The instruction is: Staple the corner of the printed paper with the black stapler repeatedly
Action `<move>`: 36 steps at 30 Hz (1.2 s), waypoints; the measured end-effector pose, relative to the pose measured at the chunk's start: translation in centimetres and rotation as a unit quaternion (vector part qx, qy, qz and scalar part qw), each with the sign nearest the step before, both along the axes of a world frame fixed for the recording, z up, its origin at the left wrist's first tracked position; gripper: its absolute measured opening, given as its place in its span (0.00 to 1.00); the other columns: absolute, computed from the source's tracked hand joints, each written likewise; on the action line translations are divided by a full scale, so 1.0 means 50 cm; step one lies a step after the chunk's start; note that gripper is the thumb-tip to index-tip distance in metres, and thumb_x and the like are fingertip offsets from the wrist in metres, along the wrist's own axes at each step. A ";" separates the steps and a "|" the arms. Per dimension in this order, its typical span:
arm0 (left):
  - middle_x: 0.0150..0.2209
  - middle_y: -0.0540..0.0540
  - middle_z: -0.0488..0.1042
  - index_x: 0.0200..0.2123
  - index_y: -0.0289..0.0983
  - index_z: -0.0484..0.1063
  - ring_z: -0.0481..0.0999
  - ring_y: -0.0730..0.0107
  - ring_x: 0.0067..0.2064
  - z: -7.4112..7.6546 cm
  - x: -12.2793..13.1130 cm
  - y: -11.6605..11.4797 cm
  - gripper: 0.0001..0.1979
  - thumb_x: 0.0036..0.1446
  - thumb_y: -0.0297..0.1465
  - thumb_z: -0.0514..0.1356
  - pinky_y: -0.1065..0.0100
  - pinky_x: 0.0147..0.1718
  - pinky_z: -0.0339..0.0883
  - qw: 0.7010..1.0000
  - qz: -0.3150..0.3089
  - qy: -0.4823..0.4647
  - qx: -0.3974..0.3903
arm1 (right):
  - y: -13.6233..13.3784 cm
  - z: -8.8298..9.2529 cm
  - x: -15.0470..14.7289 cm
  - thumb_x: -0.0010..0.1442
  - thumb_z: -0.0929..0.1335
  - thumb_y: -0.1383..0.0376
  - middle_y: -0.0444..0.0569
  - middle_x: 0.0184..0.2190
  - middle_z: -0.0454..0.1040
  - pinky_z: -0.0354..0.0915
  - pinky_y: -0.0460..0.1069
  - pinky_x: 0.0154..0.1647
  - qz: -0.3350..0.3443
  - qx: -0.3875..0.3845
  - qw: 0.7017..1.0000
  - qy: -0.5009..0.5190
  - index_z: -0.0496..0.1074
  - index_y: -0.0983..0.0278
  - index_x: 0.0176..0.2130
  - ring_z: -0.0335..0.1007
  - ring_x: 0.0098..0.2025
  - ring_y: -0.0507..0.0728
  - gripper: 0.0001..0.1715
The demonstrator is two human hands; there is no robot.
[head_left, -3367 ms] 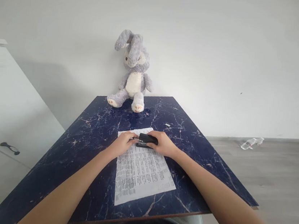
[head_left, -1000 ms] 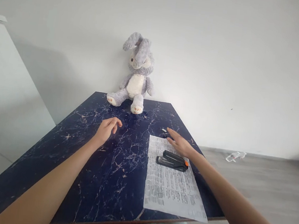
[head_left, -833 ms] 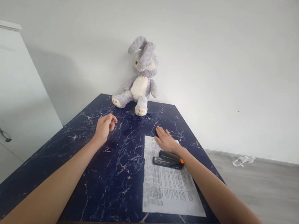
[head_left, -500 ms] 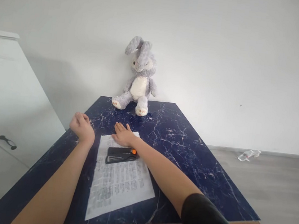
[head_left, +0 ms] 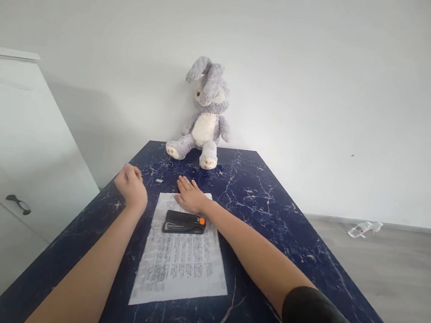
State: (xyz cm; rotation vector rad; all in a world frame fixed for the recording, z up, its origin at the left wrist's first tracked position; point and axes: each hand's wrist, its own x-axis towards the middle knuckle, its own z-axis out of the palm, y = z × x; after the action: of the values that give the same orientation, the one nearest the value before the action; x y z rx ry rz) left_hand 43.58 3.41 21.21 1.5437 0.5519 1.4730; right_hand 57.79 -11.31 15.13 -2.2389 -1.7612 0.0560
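My left hand (head_left: 130, 185) is held as a fist over the left side of the table. Its fingers are curled in, and whatever they may hold is hidden. Flat on the top edge of a printed sheet of paper (head_left: 182, 272) lies my right hand (head_left: 190, 195), fingers stretched past the edge onto the table. A black stapler (head_left: 184, 223) with an orange part rests on its side on the paper, just below the right hand. Between the two hands, a small pale piece (head_left: 159, 180) sits on the table, too small to identify.
The dark blue marbled table (head_left: 275, 252) reaches back to a white wall. A grey plush rabbit (head_left: 206, 118) sits at its far edge. To the left stands a white cabinet (head_left: 19, 127) with a dark handle. A clear plastic item (head_left: 362, 229) lies on the floor at right.
The view has shifted slightly, so everything appears further right. Both hands keep their poses, with a little rightward movement. The small pale piece now shows between them.
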 end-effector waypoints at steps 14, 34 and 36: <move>0.22 0.50 0.71 0.26 0.38 0.70 0.69 0.69 0.22 -0.085 0.068 -0.160 0.22 0.68 0.44 0.50 0.66 0.28 0.63 0.907 -0.306 0.281 0.070 | -0.186 0.000 0.094 0.73 0.56 0.50 0.65 0.76 0.42 0.35 0.64 0.76 -0.071 0.018 0.996 0.043 0.49 0.75 0.73 0.32 0.78 0.67 0.43; 0.35 0.48 0.73 0.39 0.40 0.70 0.72 0.61 0.36 -0.090 0.067 -0.165 0.06 0.61 0.35 0.61 0.63 0.39 0.62 0.851 -0.259 0.399 0.222 | -0.433 0.149 0.013 0.67 0.68 0.51 0.52 0.41 0.78 0.74 0.54 0.33 -0.096 0.159 0.924 0.334 0.68 0.61 0.49 0.78 0.35 0.58 0.19; 0.32 0.51 0.70 0.40 0.40 0.68 0.68 0.66 0.31 -0.085 0.067 -0.161 0.06 0.62 0.35 0.60 0.66 0.34 0.59 0.866 -0.291 0.361 0.186 | -0.463 0.149 0.059 0.68 0.67 0.50 0.56 0.45 0.79 0.76 0.55 0.36 -0.138 0.202 0.887 0.392 0.66 0.60 0.55 0.80 0.40 0.61 0.23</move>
State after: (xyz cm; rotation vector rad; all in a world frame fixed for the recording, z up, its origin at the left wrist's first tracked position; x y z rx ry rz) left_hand 46.93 -4.62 16.94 2.3264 0.1638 0.5158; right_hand 60.73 -34.44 22.59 -1.7592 -0.9129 0.4252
